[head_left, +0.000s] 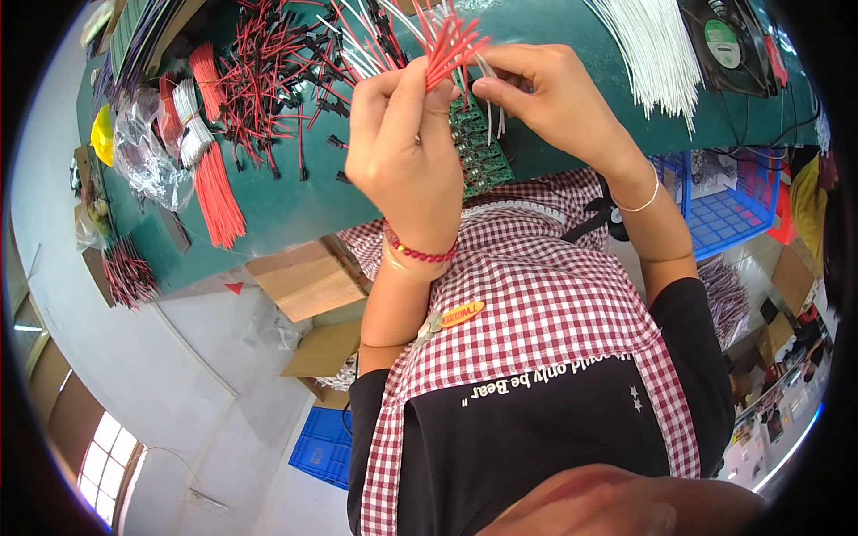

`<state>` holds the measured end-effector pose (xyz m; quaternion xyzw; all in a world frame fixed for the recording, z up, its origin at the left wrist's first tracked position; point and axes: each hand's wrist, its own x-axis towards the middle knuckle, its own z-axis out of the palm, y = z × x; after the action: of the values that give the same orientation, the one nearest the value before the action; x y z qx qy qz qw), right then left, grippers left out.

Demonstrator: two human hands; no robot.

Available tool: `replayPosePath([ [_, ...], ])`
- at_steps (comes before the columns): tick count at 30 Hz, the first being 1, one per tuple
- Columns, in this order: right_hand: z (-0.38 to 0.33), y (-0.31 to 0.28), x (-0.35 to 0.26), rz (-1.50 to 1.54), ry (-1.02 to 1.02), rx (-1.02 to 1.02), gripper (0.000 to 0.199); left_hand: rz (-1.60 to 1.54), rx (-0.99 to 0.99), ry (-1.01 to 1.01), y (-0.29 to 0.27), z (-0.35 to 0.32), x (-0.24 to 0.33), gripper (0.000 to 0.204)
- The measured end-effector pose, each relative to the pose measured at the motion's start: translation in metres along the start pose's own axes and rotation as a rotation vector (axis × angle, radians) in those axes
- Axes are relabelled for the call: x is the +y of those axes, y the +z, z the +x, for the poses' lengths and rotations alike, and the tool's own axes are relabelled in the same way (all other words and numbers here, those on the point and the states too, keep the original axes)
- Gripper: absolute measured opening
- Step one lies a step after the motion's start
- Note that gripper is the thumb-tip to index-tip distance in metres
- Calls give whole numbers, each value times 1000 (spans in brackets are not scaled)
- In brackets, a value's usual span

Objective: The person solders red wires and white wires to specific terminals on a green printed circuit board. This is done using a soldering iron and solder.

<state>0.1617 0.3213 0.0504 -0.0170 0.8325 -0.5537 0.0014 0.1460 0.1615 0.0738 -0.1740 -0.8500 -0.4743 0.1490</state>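
Observation:
My left hand [407, 152] is closed, its thumb and fingers pinching a bunch of red wires [450, 52] that fan out above the fingertips. Close by on its right, my right hand [559, 103] is closed too, thumb against forefinger, with thin white wires [499, 121] at the fingertips. How many strands it pinches is too fine to make out. Below both hands, a panel of green circuit boards [483, 156] lies at the near edge of the green table [286, 214]. My left hand hides part of the panel.
Red and black connector leads [264, 80] are heaped at the left, beside red wire bundles [219, 201] and a clear plastic bag [147, 161]. At the right are long white wires [648, 54], a black fan [733, 54] and a blue crate [728, 210].

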Motion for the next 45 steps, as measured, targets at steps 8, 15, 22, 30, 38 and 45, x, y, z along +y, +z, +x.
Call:
replayPosePath([
  [8, 0, -10, 0, -38, 33, 44, 24, -830, -61, -485, -17, -3, 22, 18],
  [15, 1, -10, 3, 8, 44, 14, 26, -231, 8, -99, -6, -16, 7, 20],
  [22, 4, -6, -3, -81, -50, 46, 19, 124, 49, 115, 1, -16, 0, 24],
  [30, 3, -8, -5, -115, -116, 50, 13, 245, 78, 200, 10, -18, -8, 31],
  [38, 3, -8, -5, -85, -110, 42, 16, 299, 59, 188, 10, -18, -10, 27],
  [45, 5, -7, -4, -98, -135, 44, 15, 333, 76, 210, 11, -18, -12, 26],
])
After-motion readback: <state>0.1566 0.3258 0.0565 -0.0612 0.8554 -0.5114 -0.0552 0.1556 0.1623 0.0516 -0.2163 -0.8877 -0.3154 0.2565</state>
